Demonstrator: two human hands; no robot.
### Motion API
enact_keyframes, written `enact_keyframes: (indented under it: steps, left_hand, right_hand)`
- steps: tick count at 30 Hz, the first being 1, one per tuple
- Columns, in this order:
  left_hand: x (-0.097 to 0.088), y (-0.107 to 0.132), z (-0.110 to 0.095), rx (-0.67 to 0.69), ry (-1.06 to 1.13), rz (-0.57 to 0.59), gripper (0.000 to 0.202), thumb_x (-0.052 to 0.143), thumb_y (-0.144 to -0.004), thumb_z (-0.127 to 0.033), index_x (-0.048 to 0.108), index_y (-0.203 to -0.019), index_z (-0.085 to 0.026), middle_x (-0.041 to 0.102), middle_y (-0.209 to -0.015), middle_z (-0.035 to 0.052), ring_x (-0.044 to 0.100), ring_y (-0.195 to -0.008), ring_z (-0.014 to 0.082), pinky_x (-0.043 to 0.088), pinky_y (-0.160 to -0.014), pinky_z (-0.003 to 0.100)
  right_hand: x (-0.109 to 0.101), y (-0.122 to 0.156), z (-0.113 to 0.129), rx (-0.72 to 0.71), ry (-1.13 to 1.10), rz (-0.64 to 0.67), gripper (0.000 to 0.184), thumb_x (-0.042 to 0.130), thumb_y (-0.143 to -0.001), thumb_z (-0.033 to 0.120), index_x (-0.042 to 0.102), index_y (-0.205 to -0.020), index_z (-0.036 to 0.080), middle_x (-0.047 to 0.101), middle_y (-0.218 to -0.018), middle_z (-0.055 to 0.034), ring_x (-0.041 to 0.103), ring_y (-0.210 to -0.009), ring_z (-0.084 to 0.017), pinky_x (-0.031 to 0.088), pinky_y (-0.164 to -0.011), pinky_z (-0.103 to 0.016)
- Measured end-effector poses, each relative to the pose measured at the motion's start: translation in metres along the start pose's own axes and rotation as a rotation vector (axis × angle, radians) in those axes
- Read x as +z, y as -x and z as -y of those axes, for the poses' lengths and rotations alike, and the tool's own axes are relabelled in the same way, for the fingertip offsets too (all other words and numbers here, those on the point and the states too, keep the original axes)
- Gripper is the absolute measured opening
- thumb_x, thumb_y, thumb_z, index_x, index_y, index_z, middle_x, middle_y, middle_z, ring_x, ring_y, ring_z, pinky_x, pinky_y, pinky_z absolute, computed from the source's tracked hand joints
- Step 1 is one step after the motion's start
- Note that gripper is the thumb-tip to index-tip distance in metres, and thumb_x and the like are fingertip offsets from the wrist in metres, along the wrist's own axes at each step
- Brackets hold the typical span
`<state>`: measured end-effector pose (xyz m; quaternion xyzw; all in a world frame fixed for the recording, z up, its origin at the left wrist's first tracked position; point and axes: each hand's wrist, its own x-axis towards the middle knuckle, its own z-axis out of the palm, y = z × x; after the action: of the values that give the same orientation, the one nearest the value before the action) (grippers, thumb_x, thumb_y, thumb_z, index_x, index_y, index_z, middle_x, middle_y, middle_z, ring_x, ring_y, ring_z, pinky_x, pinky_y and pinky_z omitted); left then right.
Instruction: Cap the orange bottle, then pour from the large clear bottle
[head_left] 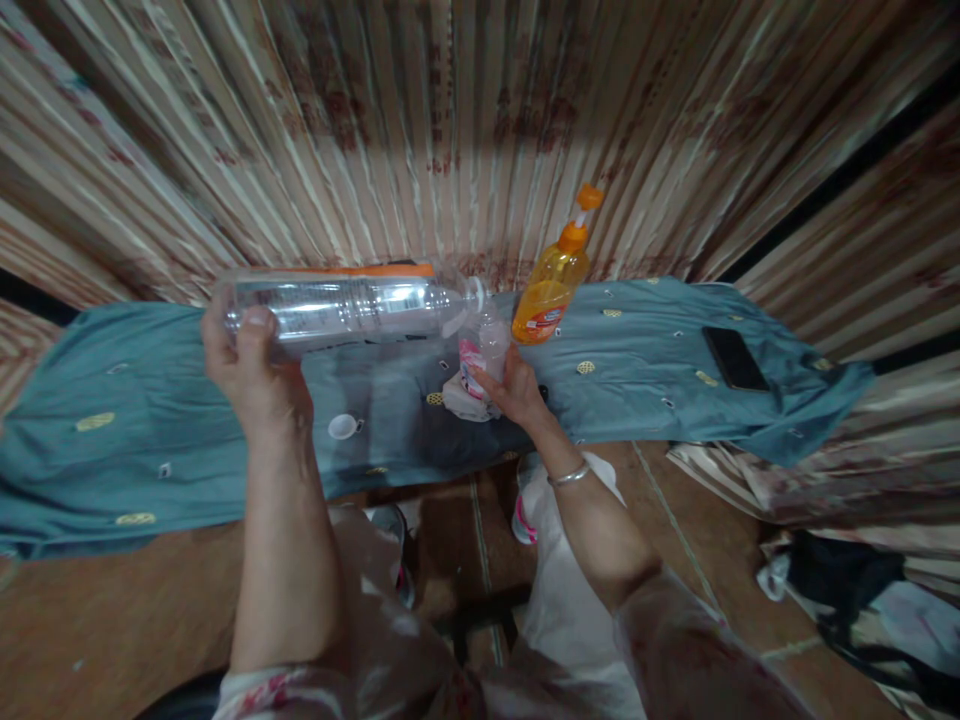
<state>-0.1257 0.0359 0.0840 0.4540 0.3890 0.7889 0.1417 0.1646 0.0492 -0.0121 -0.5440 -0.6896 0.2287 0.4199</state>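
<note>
Clear bottle (352,305) in left hand (251,375), axis horizontal, mouth toward small bottle (484,355)

Wall: a pleated curtain (450,120), striped cream and reddish brown, fills the upper frame from left to right. Surface (135,410): spans mid-frame under a teal cloth (645,340) with small yellow motifs; the cloth droops over the edge at right. Floor (97,610): brown tiles with pale joints, lower frame. Dark crumpled fabric (847,590) lies lower right. Light: brightest at upper centre, dim toward the corners.
</note>
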Motion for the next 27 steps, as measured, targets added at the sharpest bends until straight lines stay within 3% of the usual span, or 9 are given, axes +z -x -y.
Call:
enact_keyframes:
  steps: [11,20,27]
  left_hand:
    - [0.0017,0.0,-0.0013,0.011,0.057,-0.035,0.044,0.078,-0.059,-0.05,0.072,-0.096,-0.025,0.069,-0.102,0.0013,0.065,-0.108,0.0233,0.047,-0.11,0.049]
    - [-0.0012,-0.0003,0.0007,0.01,0.065,-0.021,0.043,0.079,-0.06,-0.049,0.074,-0.097,-0.027,0.068,-0.102,0.0009,0.065,-0.109,0.0237,0.047,-0.11,0.047]
    - [0.0013,0.0006,-0.0018,-0.013,0.035,-0.019,0.053,0.077,-0.06,-0.056,0.072,-0.106,-0.03,0.068,-0.11,0.0007,0.064,-0.112,0.0249,0.047,-0.11,0.051]
  right_hand:
    - [0.0004,0.0,0.0027,0.009,0.001,-0.005,0.071,0.071,-0.085,0.052,0.048,-0.137,0.009,0.074,-0.117,-0.0217,0.074,-0.107,-0.035,0.058,-0.092,-0.048]
    - [0.0001,-0.0004,-0.0006,0.014,-0.004,-0.001,0.071,0.072,-0.083,0.057,0.05,-0.132,0.011,0.076,-0.11,-0.0204,0.073,-0.106,-0.037,0.058,-0.092,-0.05]
    - [-0.0017,0.0,0.0026,0.014,0.009,0.017,0.07,0.071,-0.084,0.054,0.048,-0.135,0.012,0.074,-0.116,-0.0205,0.073,-0.107,-0.035,0.058,-0.09,-0.048]
